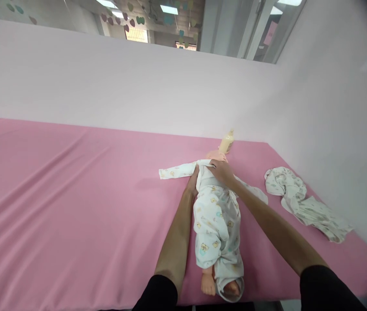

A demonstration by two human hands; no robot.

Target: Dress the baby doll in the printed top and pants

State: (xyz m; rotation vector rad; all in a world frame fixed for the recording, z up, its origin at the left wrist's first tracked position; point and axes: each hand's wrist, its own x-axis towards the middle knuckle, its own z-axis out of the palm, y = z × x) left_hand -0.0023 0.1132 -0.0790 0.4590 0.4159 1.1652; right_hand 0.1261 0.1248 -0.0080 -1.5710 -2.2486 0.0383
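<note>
A baby doll lies on its back, its bare foot (208, 284) towards me and its head (216, 155) at the far end. It wears patterned white baby trousers (214, 216); one leg end bunches around the other foot. A white baby shirt (178, 171) with small prints lies at its upper body, one sleeve stretched out left and the other out right. My left hand (193, 182) is closed at the shirt's left side, its fingers partly hidden by cloth. With bent fingers, my right hand (222, 172) pinches the shirt's upper edge near the doll's neck.
A pale yellow bottle (226, 142) stands beyond the doll's head, near the wall. Crumpled patterned baby clothes (303, 201) lie to the right. The pink sheet (73, 207) covers the padded surface, with white walls (121, 82) behind and at the right, and a window above.
</note>
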